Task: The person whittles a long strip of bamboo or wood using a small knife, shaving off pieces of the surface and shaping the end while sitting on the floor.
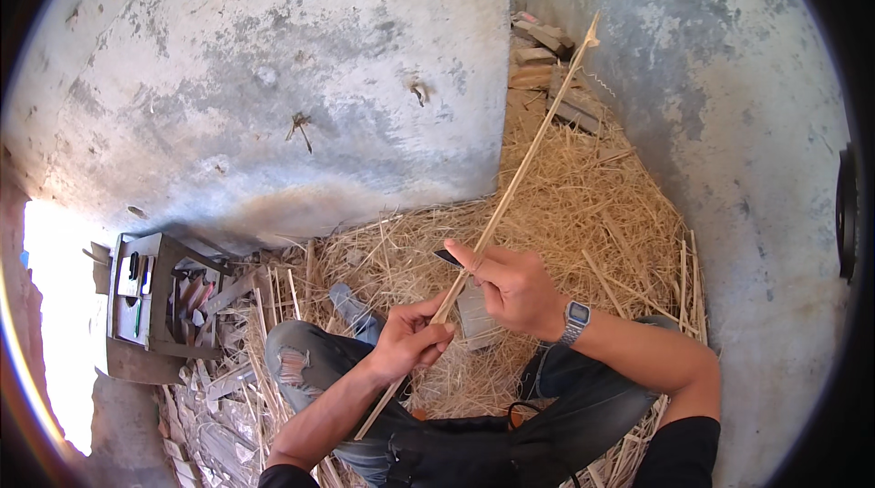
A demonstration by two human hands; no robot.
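Observation:
A long, pale split bamboo strip [533, 145] runs slantwise from my lap up toward the far right, its upper end frayed. My left hand [410, 338] is closed around its lower part, thumb along the strip. Just above, my right hand [518, 292], with a watch on the wrist, is closed on a knife. Only the dark blade tip [447, 256] shows, beside my extended index finger and against the strip; the handle is hidden in my fist. A flat grey block [478, 319] lies below my hands, between my bent knees.
Straw-like shavings [583, 205] cover the floor. Wood pieces and bricks [542, 55] lie in the far corner. A small wooden stand [150, 347] with tools on it is at left, beside a bright opening. Worn plaster walls [365, 60] rise ahead and at right.

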